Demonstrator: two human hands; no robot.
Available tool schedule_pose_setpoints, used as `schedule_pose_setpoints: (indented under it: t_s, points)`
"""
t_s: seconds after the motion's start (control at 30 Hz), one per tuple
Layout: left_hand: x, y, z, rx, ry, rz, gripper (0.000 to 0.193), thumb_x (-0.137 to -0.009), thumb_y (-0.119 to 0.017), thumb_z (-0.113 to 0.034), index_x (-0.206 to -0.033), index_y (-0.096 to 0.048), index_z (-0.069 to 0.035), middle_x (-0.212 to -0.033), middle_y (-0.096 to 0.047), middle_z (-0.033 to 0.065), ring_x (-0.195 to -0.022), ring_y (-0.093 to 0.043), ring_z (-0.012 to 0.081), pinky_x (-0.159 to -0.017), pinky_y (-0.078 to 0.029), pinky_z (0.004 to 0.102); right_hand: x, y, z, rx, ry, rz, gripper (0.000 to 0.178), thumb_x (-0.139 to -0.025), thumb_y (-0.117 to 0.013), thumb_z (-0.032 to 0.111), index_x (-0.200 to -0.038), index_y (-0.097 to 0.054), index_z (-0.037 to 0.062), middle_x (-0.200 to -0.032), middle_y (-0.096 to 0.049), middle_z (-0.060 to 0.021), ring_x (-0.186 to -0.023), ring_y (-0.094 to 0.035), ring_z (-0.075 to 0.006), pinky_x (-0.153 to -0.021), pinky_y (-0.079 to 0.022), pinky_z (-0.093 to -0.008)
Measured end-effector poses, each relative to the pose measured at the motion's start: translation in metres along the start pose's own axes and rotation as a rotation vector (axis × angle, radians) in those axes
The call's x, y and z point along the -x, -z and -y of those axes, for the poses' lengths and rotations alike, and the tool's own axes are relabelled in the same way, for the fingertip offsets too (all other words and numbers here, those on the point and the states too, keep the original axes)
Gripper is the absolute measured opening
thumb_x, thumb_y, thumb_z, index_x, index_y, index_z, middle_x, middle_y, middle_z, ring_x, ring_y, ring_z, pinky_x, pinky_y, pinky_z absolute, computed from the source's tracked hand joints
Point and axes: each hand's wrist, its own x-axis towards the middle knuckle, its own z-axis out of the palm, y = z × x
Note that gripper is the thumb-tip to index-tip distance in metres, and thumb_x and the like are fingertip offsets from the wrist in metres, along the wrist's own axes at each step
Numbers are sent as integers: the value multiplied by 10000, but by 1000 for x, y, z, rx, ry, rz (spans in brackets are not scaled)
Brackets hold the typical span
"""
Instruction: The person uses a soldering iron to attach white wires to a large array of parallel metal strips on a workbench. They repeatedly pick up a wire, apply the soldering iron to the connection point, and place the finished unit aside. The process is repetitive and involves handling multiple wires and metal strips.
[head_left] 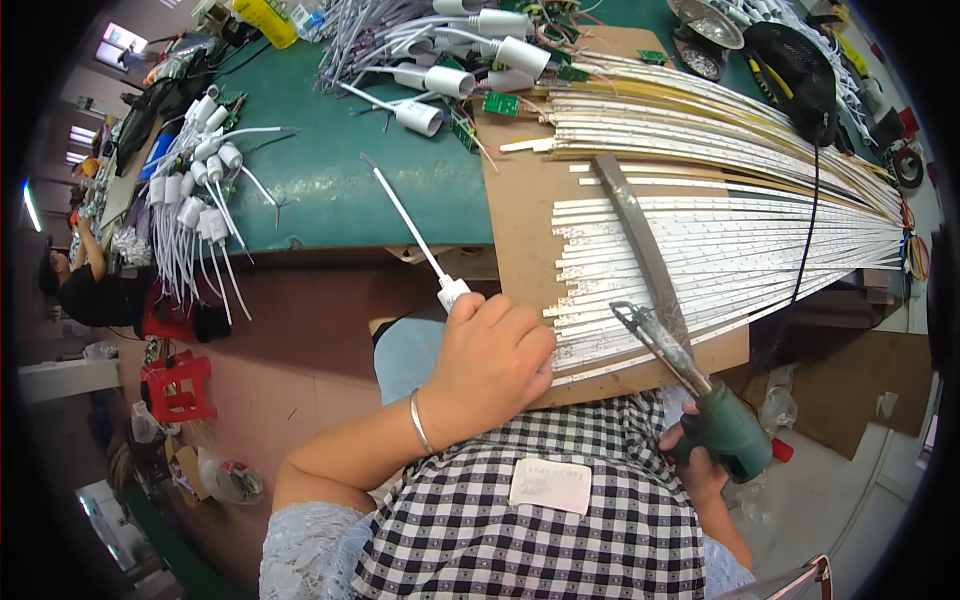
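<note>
The brown board [520,225] reached over the near edge of the green table [350,190], its surface largely hidden under rows of white strips [720,235]. Just left of the board's near part, the left hand [495,352] was curled around a white cap [453,291], pinching it with the fingers bent; the thumb and the lower part of the cap were out of sight beneath the hand. From the cap a white wire [408,220] slanted up and away, left of the board, toward a thin bare-looking end too small to make out.

At the board's near right corner, the right hand [700,462] was wrapped around the green soldering gun [735,432], whose body covered most of the fingers and the grip. The gun's looped tip pointed left over the board; whether it touched a strip could not be told. A dark bar [640,245] lay across the strips on the board, its near end partly behind the tip.

Well left of the board, small caps [205,185] lay heaped, their wires hanging over the table edge. At the board's far left corner lay larger white sockets [430,82], tangled and overlapping. Beyond the board's far side, a metal bowl [712,22] was cut off by the upper rim.
</note>
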Motion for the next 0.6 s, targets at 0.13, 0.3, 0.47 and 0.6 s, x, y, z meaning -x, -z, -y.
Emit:
schedule_pose_setpoints:
  t_s: [0.13, 0.3, 0.47, 0.6]
  points:
    - [-19, 26, 18, -69, -40, 28, 140, -690, -730, -128, -784, -627, -120, -796, -556, 11, -791, -526, 227, -753, -367, 383, -1, 2, -2, 35, 8, -10, 661, -893, -628, 457, -1306, -444, -25, -778, -630, -125, -578, -522, -131, -545, -416, -237]
    - [-75, 36, 97, -328, -44, -266, 184, -721, -718, -109, -903, -692, -130, -916, -593, 31, -918, -538, 252, -803, -375, 398, -2, 2, -3, 21, 16, -28, 640, -894, -622, 434, -1301, -443, -26, -776, -631, -123, -569, -525, -134, -542, -421, -239]
    - [-98, 27, 127, -348, -108, -250, 161, -759, -719, -141, -920, -714, -147, -959, -614, -8, -964, -544, 230, -817, -374, 389, 0, 7, 0, -37, 18, 24, 641, -896, -629, 417, -1302, -460, -48, -907, -632, -120, -697, -588, -157, -638, -471, -269]
    - [-103, 21, 128, -396, -64, -214, 106, -782, -728, -191, -881, -724, -152, -950, -619, -23, -976, -546, 217, -836, -365, 386, 4, 6, -4, -55, -21, -39, 639, -893, -634, 397, -1306, -468, -62, -1065, -628, -126, -767, -622, -174, -687, -503, -291]
